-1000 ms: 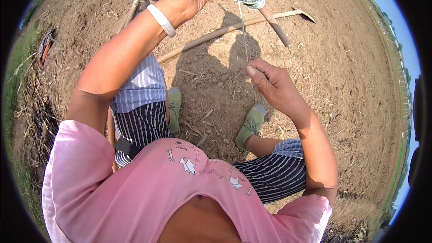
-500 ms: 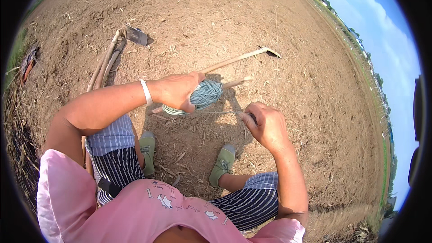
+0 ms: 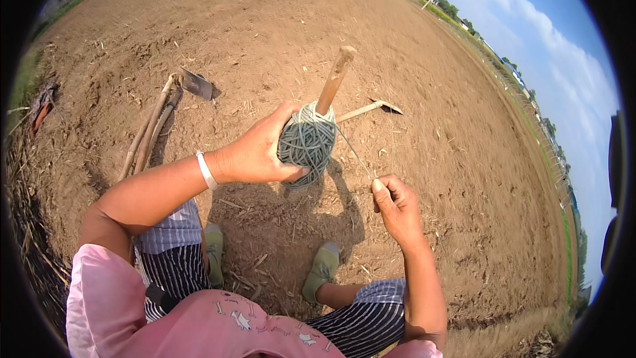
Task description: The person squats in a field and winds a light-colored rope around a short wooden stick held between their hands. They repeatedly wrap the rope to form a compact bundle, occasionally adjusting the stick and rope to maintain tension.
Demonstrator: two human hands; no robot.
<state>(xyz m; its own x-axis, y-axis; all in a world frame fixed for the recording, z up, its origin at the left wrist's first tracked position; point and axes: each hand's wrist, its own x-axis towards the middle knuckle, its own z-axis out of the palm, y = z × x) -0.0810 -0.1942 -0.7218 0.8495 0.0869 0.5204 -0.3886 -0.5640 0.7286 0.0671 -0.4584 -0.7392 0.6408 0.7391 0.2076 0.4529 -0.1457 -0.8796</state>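
Grey-green cord is wound in a thick ball around a wooden stick, whose upper end rises out of it, tilted away from me. My left hand is wrapped round the near-left side of the ball and carries it over the soil. From the ball a taut length of cord runs down and right to my right hand, which pinches it between thumb and curled fingers. The stick's lower end is hidden.
Two long-handled hoes lie on the bare soil at the left. Beyond the ball lies another hoe. My green shoes stand on the dirt among dry stalks. Dark stalks heap at the left edge.
The ball and stick have swung from nearly level to more upright, the stick's end rising. My right hand has moved slightly down and right, with the cord now slanting to it.
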